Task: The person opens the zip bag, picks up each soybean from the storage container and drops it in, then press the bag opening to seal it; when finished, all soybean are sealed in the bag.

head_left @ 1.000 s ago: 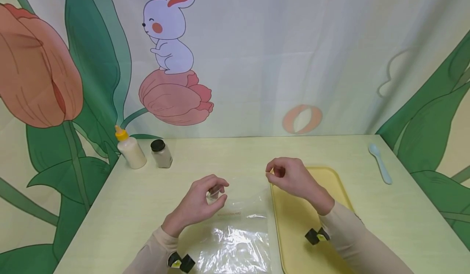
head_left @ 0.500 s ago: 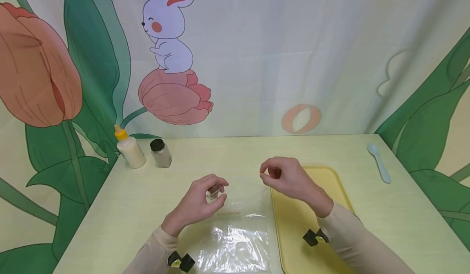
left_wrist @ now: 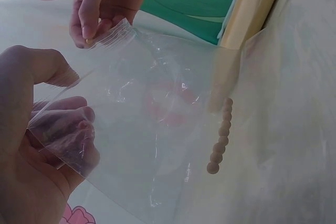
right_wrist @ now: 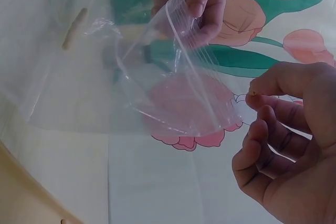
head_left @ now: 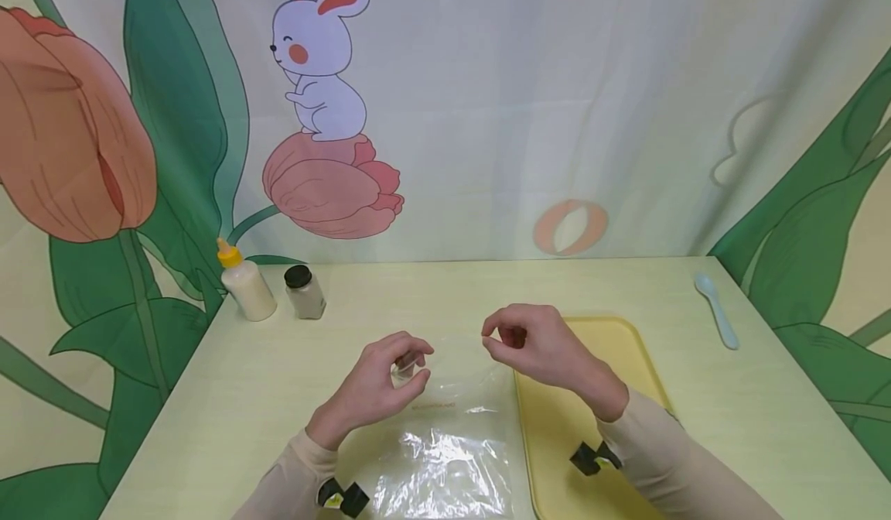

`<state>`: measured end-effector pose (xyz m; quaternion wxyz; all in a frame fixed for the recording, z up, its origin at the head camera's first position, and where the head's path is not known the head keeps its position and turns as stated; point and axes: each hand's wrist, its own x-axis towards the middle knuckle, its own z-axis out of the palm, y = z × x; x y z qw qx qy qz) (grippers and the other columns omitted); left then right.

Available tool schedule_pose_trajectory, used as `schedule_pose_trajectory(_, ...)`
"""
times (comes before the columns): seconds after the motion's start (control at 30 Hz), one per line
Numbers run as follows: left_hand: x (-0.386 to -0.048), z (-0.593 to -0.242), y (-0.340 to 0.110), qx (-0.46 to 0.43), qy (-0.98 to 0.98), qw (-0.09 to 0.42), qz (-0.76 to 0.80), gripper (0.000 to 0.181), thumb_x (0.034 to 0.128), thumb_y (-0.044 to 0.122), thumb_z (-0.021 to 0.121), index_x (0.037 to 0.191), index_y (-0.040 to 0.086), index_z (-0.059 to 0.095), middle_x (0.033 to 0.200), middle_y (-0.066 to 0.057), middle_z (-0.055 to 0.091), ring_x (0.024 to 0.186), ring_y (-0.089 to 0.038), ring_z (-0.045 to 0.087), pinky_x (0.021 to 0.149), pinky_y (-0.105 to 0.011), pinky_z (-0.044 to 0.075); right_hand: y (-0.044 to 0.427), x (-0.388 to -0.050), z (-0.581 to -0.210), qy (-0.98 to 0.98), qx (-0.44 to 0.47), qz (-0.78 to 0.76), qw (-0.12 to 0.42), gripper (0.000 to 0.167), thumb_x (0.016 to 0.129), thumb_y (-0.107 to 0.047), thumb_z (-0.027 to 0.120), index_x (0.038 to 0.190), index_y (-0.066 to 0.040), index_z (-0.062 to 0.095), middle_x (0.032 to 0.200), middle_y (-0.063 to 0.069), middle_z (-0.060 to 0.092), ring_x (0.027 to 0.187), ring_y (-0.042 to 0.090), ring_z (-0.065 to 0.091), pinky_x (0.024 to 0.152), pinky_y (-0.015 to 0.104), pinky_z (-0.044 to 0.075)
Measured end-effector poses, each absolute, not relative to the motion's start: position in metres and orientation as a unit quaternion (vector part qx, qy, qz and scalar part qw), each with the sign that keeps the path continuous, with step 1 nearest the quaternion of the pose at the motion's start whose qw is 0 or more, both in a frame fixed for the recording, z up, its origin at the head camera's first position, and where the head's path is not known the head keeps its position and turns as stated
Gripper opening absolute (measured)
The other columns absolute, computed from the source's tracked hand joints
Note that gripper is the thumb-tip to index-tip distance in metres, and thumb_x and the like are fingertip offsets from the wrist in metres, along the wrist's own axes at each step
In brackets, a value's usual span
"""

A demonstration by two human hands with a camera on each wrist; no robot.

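Note:
A clear zip bag (head_left: 455, 458) stands partly raised off the table, with a short orange-brown row of marks (head_left: 433, 406) on it. My left hand (head_left: 379, 381) holds the bag by its mouth, its thumb and fingers about the ridged edge. To the right of the mouth and apart from it is my right hand (head_left: 550, 354), above the left edge of a yellow tray (head_left: 578, 396). In the right wrist view its thumb and forefinger pinch a tiny tan piece (right_wrist: 253, 94), too small to tell its kind.
A squeeze bottle (head_left: 250, 288) with a yellow nozzle and a black-lidded jar (head_left: 305, 292) stand at the back left. A light blue spoon (head_left: 717, 311) lies at the back right. Behind the table hangs a printed cloth (head_left: 459, 118).
My right hand has moved left, closer to the bag's mouth. My left hand and the bag have stayed in place.

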<state>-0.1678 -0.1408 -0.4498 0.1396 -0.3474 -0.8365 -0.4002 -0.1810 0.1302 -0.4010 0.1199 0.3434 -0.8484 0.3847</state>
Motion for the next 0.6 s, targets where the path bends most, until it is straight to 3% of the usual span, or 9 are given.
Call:
schedule_pose_trajectory(0.37, -0.1672, -0.4505, -0.1409, -0.345, -0.838, 0.138, -0.399, 0.02, 0.083, 0.01, 0.069, 0.102, 0.014, 0.065, 0.081, 0.009, 0.057, 0.07, -0.005, 0.051, 0.063, -0.022, 0.045, 0.1285, -0.1798, -0.4018, -0.854, 0.338, 0.379, 0.115, 0.006, 0.083, -0.015, 0.074, 0.087, -0.019, 0.071, 0.064, -0.011, 0.047, 0.055, 0.003, 0.042, 0.052, 0.02, 0.039)
schedule_pose_trajectory(0.6, -0.1676, -0.4499, -0.1408, -0.339, -0.842, 0.132, -0.398, 0.02, 0.083, 0.01, 0.069, 0.102, 0.014, 0.066, 0.082, 0.009, 0.058, 0.07, -0.005, 0.051, 0.063, -0.022, 0.046, 0.13, -0.1811, -0.4032, -0.853, 0.339, 0.378, 0.117, 0.005, 0.086, -0.019, 0.072, 0.087, -0.014, 0.072, 0.064, -0.011, 0.047, 0.055, 0.003, 0.042, 0.051, 0.02, 0.04)
